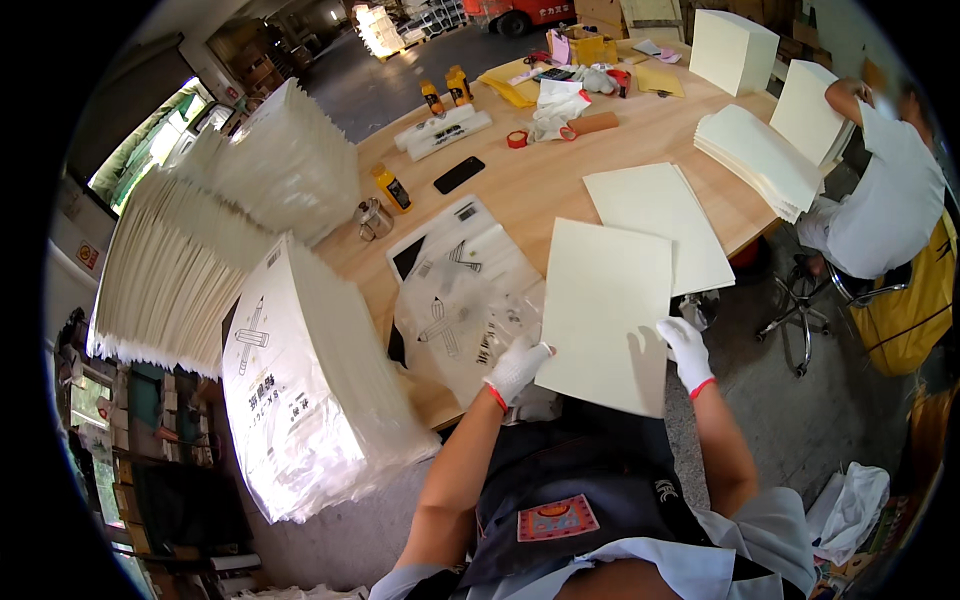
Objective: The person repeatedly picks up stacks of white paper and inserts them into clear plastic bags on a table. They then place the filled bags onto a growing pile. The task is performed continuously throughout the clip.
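Note:
A stack of cream paper sheets sits at the near edge of the table, jutting over it toward me. My left hand, in a white glove with a red cuff, grips its left edge near the lower corner. My right hand, gloved alike, is at the right edge with its fingers stretched out; whether it touches the paper I cannot tell. Behind lies another cream paper stack, partly covered by the first. Left of my left hand, clear printed plastic bags with pencil drawings lie flat on the table.
Tall piles of bagged paper stand at the left. A phone, a metal jug, an orange drink bottle and red tape lie farther back. At right, a seated person is beside more paper stacks.

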The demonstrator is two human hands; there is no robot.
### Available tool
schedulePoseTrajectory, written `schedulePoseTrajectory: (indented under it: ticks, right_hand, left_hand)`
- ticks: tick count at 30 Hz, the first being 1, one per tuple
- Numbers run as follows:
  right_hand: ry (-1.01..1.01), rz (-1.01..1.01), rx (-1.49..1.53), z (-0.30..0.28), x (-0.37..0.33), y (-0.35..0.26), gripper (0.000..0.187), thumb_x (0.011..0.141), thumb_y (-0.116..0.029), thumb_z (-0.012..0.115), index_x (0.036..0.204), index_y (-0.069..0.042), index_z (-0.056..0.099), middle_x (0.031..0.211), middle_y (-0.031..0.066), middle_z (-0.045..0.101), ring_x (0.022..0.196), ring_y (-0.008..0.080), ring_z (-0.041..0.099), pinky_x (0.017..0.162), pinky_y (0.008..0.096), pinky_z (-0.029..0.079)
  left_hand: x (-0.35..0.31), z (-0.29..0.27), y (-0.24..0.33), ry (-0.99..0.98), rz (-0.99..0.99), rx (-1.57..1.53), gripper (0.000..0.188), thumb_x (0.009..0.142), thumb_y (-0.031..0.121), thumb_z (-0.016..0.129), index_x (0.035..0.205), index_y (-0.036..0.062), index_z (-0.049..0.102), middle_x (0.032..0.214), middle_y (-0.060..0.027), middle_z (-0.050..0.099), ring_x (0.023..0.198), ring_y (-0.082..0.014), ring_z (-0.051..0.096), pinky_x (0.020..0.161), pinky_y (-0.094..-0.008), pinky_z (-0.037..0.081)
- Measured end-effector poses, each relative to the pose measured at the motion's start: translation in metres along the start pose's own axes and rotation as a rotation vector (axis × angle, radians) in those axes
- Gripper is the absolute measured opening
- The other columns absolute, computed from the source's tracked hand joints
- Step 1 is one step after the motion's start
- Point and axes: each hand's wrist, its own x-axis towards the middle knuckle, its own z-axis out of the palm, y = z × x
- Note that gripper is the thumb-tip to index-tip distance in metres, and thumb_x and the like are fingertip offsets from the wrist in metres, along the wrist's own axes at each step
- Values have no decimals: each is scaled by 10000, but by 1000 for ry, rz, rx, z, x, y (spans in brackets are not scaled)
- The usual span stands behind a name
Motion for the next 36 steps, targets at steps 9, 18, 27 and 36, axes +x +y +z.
schedulePoseTrajectory:
  ticks: [9,18,27,36]
  right_hand:
    - [229,-332,-558,29,4,28,325,842,-317,656,1041,-60,658,1057,144,638,1018,297,590,915,350,436]
    - [-327,89,468,45,-8,22,342,926,-265,575,1158,-16,602,1108,46,628,1048,161,575,939,299,427]
    - [-71,-130,-525,58,-13,3,493,866,-485,560,1013,-23,653,873,182,664,838,306,640,759,379,464]
    - [-464,-1400,-1343,34,-64,-161,273,825,-352,591,803,-90,662,720,91,573,653,267,568,580,385,478]
  left_hand:
    - [-22,33,-12,228,117,831,442,787,162,550,1205,54,452,794,-211,629,724,-415,615,657,-507,487]
    - [-32,50,3,-58,12,871,580,780,212,618,1280,9,405,1196,-284,494,1091,-387,526,793,-463,488]
    - [-39,71,-16,-131,286,609,733,788,125,611,1442,44,291,1365,-192,462,1226,-310,495,835,-346,506]
    - [-74,-70,60,287,368,-469,622,944,365,539,1428,34,331,898,-39,604,645,-66,524,624,-232,476]
